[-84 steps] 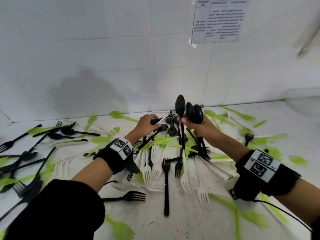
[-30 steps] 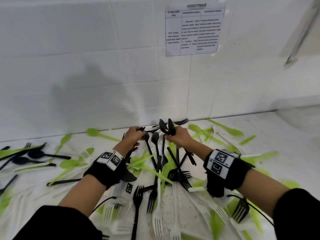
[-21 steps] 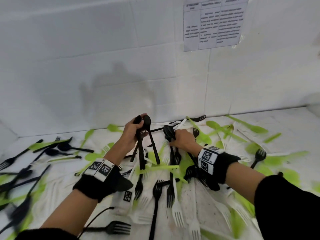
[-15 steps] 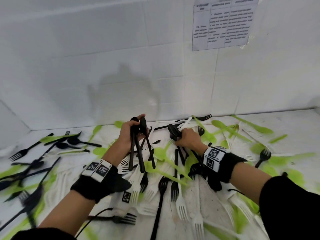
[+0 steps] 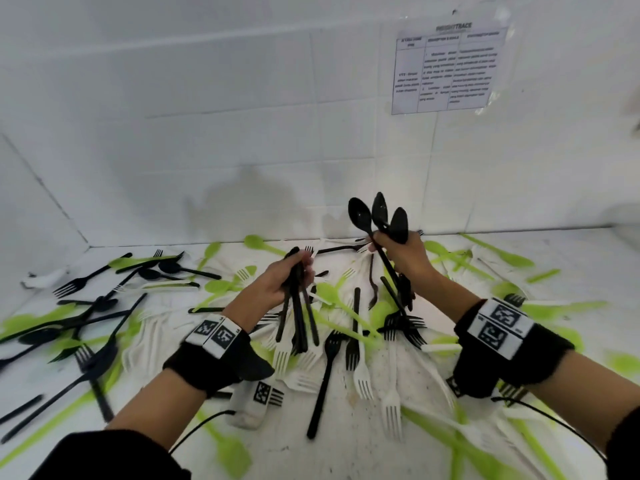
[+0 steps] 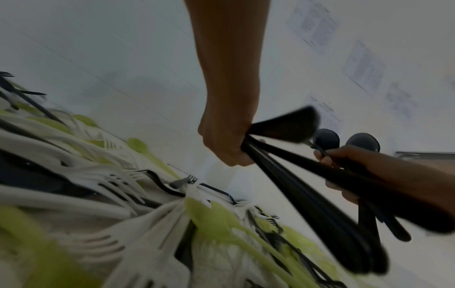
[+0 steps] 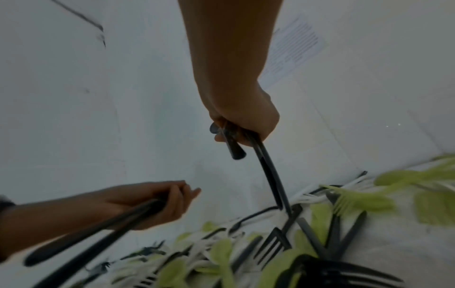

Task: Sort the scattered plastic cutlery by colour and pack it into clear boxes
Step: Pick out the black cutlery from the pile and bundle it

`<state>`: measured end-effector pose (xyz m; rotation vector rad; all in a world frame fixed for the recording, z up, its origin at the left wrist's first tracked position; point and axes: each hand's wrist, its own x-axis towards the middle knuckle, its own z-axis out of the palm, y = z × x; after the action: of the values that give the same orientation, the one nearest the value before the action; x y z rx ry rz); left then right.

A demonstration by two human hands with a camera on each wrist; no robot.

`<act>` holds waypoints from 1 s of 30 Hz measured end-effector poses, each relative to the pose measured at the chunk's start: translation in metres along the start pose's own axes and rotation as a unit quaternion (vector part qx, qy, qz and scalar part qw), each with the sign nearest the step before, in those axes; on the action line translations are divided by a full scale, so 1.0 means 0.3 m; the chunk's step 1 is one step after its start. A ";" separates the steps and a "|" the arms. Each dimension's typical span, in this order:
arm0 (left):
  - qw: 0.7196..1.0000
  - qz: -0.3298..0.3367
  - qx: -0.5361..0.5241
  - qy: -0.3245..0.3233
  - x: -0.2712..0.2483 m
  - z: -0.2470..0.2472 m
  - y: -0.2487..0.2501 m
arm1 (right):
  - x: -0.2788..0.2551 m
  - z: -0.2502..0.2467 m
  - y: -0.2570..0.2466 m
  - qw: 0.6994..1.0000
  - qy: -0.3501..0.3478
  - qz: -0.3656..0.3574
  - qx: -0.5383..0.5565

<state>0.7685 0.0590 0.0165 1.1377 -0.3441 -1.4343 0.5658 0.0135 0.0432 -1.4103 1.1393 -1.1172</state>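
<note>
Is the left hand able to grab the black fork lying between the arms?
Probably not yet. The left hand already grips a bundle of black cutlery, so its fingers are full. The black fork itself lies on top, uncovered, near that wrist.

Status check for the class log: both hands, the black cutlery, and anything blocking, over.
Left hand grips a bundle of black cutlery, handles hanging down. Right hand grips black spoons, bowls up. White and green cutlery litters the table; no clear box in view.
</note>
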 end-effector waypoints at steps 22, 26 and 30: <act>0.993 0.037 0.021 -0.110 -0.215 0.202 -0.277 | -0.367 -0.066 0.107 0.986 -0.149 0.079 -0.006; 0.997 0.035 0.023 -0.059 -0.200 0.197 -0.293 | -0.378 -0.058 0.118 0.987 -0.143 0.075 -0.014; 0.999 0.034 0.012 -0.010 -0.176 0.189 -0.299 | -0.380 -0.030 0.135 0.993 -0.097 0.069 -0.026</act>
<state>0.6609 0.1048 -0.0028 1.1212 -0.4113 -1.3856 0.5368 0.1210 -0.0049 -1.4250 1.1147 -0.8401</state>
